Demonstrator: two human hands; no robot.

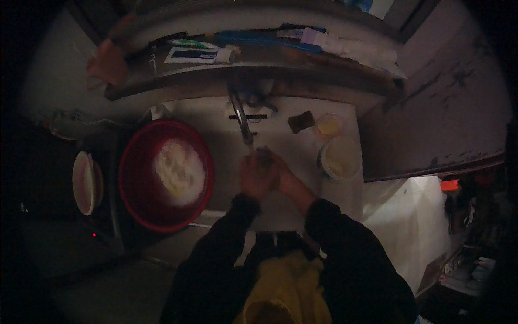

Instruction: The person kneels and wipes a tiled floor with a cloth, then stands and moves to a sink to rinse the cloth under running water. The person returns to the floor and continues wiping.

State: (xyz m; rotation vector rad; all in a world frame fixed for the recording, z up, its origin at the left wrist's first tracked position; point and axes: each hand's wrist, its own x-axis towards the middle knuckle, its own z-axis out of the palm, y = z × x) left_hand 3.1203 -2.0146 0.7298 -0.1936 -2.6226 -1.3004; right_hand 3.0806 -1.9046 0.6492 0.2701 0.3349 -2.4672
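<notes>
Under the spout of a metal faucet (241, 121), my left hand (255, 176) and my right hand (285, 174) are brought together over a white sink (226, 162). A pale streak, seemingly water, runs from the spout onto them. Something dark and blurred shows between the fingers; whether it is a held object cannot be made out. To the left of my hands is a red plastic basin (137, 178) with a whitish, foamy-looking mass (180, 172) inside. On the sink's right side sit a dark sponge (301, 122), a small round yellowish item (328, 124) and a round tub (340, 158).
Above the sink, a shelf (141, 67) holds a toothpaste tube (194, 55), a toothbrush (192, 43), a long blue item (267, 40) and pale tubes (323, 41). Pale bowls (83, 183) stand left of the basin. A stained wall (437, 109) rises on the right.
</notes>
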